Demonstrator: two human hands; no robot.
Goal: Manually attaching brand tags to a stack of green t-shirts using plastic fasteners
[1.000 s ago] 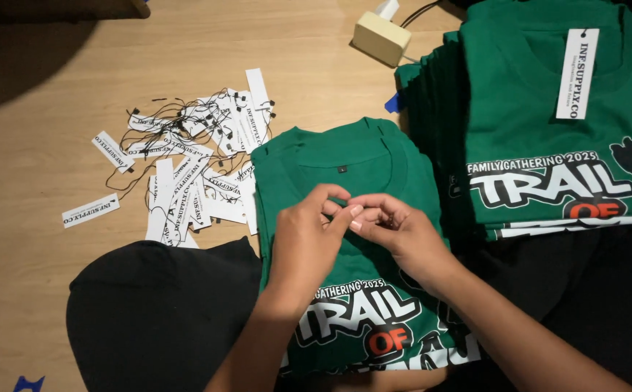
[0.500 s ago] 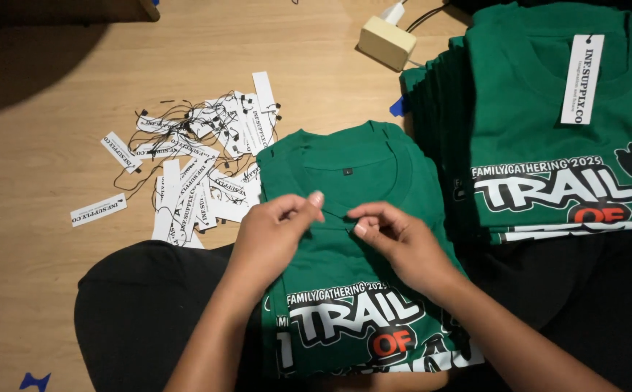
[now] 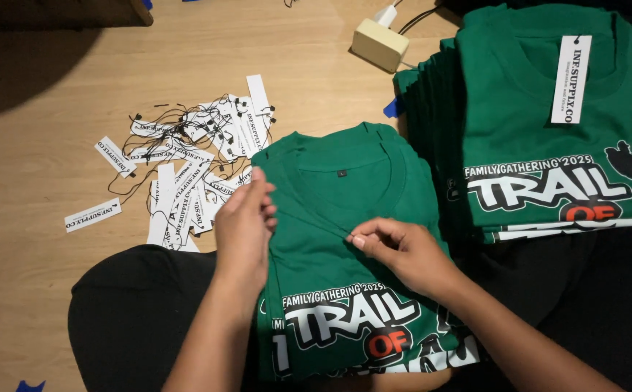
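A green shirt (image 3: 345, 218) lies flat, neckline up, mid-worktop near the front edge. The right hand (image 3: 403, 250) pinches a thin thread at its collar; the left hand (image 3: 243, 232), fingers closed, presses the cloth steady. Loose white tags (image 3: 185, 167) lie piled to the left.

We count one folded green t-shirt (image 3: 345, 218) in front, one stack of green t-shirts (image 3: 548, 145), one beige box (image 3: 379, 45), and many loose white hang tags (image 3: 185, 167), too heaped to number.
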